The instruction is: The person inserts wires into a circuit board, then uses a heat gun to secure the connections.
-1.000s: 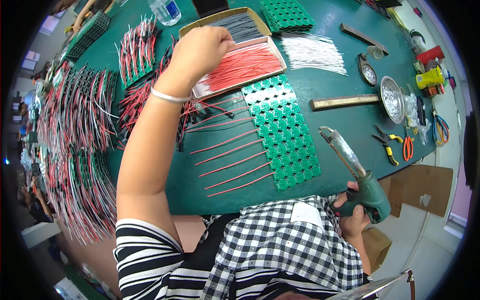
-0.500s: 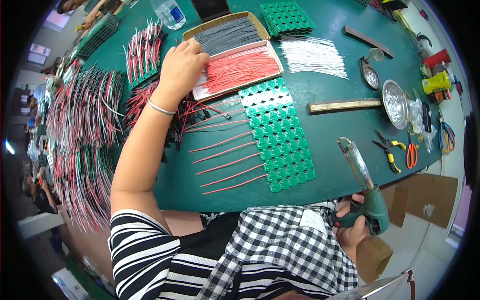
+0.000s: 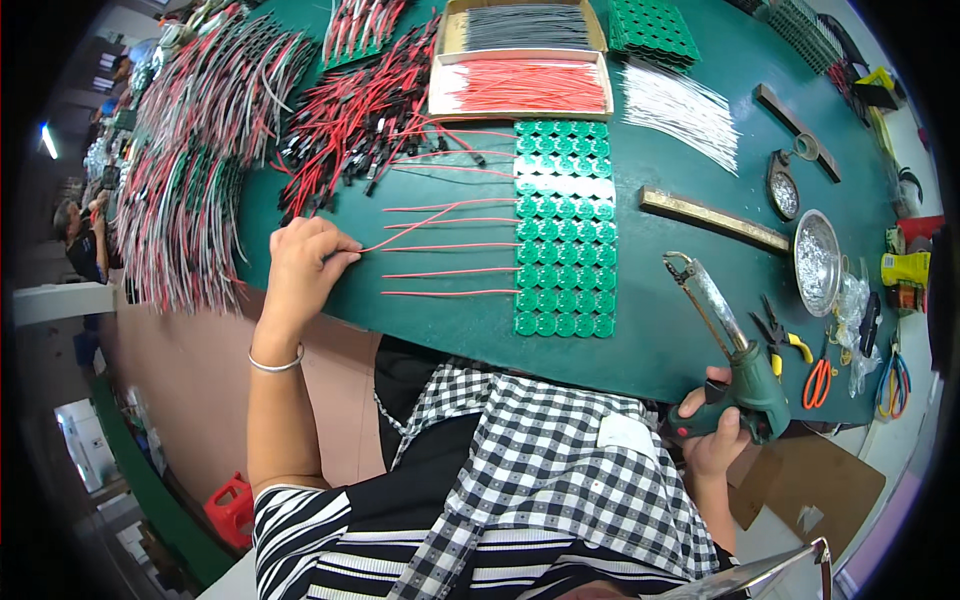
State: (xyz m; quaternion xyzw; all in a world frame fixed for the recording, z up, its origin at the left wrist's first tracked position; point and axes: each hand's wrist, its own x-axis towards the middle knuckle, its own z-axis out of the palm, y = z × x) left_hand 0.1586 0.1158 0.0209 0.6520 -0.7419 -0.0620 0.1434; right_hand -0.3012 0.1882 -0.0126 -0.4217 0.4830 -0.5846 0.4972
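Observation:
My left hand [image 3: 300,262] is closed, thumb and fingertips pinching one end of a thin red wire [image 3: 412,226]. The wire slants up to the right across other red wires. Those lie side by side, their right ends at the left edge of a green panel of round circuit boards [image 3: 565,262]. In my right hand [image 3: 715,448] is a green soldering gun [image 3: 760,395] with a red button. Its long metal tip points up and left, over the table to the right of the panel and apart from it.
Behind the panel, a box [image 3: 606,88] holds red wires, with grey wires in another beyond. White wires [image 3: 680,115] and stacked green panels [image 3: 652,32] lie at the back. Wired bundles [image 3: 185,190] crowd the left. Right: a metal bar [image 3: 712,217], metal dish [image 3: 818,262], pliers [image 3: 775,335], scissors [image 3: 818,383].
My left hand has come from the box of red wires toward the table's front left edge, now with a red wire pinched in it. My right hand still holds the soldering gun. The view has shifted.

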